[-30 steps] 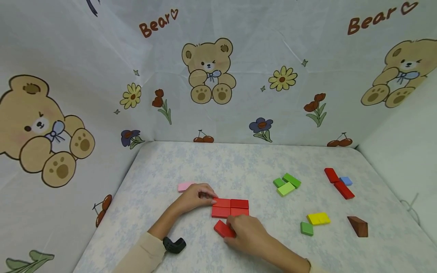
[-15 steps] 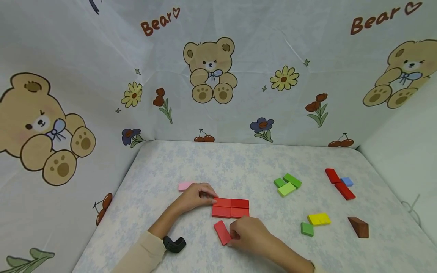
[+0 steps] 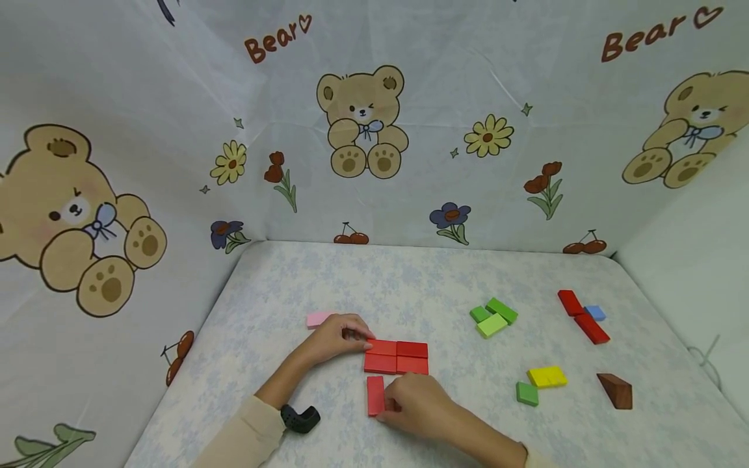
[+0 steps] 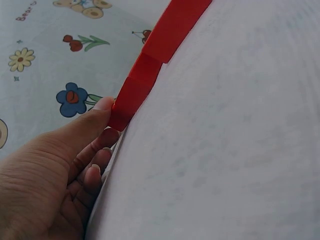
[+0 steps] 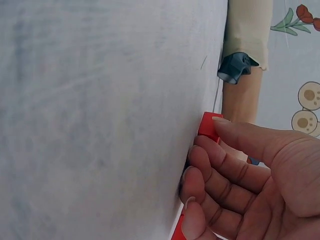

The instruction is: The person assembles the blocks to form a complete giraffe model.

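Observation:
Several red blocks lie flush together as a rectangle on the table. At its back left corner, my left hand pinches the end of a red block between thumb and curled fingers. Just in front of the rectangle lies a separate red block, its long side pointing away from me. My right hand grips this block from the right; the right wrist view shows the thumb on the red block and fingertips against it. A narrow gap separates it from the rectangle.
A pink block lies behind my left hand. To the right are green blocks, a yellow block, a green square block, a brown wedge-shaped block, red blocks and a blue block. Patterned cloth walls enclose the table.
My right hand has turned the separate red block from a slant to pointing straight away from me, in front of the rectangle. My left hand has stayed at the rectangle's corner.

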`<state>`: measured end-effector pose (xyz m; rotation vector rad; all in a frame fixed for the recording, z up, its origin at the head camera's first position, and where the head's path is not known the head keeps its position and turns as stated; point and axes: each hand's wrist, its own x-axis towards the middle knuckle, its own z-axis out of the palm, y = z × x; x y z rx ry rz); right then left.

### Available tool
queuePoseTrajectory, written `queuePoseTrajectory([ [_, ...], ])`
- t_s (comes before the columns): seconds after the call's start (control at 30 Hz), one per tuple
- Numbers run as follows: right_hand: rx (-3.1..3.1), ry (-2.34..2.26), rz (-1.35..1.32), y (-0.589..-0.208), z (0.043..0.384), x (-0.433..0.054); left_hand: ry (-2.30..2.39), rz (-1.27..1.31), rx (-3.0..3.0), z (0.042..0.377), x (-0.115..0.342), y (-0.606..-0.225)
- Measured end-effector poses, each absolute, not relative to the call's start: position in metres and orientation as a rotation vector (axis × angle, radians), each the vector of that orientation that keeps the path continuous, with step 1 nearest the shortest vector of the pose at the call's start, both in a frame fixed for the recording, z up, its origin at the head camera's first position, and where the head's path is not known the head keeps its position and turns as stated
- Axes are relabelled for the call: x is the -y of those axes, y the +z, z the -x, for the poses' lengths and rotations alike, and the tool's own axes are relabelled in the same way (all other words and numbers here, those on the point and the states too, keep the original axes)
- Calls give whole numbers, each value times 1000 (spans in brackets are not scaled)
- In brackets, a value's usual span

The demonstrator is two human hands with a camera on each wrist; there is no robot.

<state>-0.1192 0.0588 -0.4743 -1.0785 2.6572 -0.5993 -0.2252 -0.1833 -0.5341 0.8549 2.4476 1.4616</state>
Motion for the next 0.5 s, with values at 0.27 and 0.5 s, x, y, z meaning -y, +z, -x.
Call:
queuePoseTrajectory([
  [0.27, -2651, -607, 1082, -477, 122, -54, 1452, -852, -2452, 226, 183, -534],
  [0.5, -2645, -613, 1087, -476, 124, -52, 1448, -837, -2453, 226, 184, -535],
])
